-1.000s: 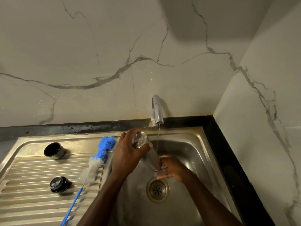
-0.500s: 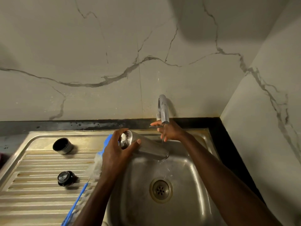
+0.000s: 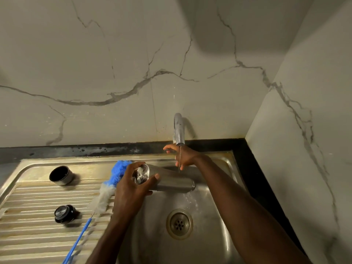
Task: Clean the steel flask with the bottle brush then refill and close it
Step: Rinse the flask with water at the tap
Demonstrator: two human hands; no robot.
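Over the sink basin (image 3: 213, 242), both forearms run off the bottom edge. Bottle brush (image 3: 106, 195) lies on the drainboard at 9 o'clock of the left hand (image 3: 131, 189), its blue handle cut off below. Left hand wraps the steel flask (image 3: 171, 181) near its mouth, flask lying sideways; contents unclear, foam-like glint inside. Black-lined cup (image 3: 61, 175) and cap (image 3: 64, 214) sit further left. Right hand (image 3: 184, 156), at 12 o'clock under the tap (image 3: 179, 130), fingers loosely spread, holds nothing; thin stream falls.

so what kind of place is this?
Most likely a home kitchen sink corner: a steel sink with ribbed drainboard, a wall tap running water, and marble-look wall tiles.
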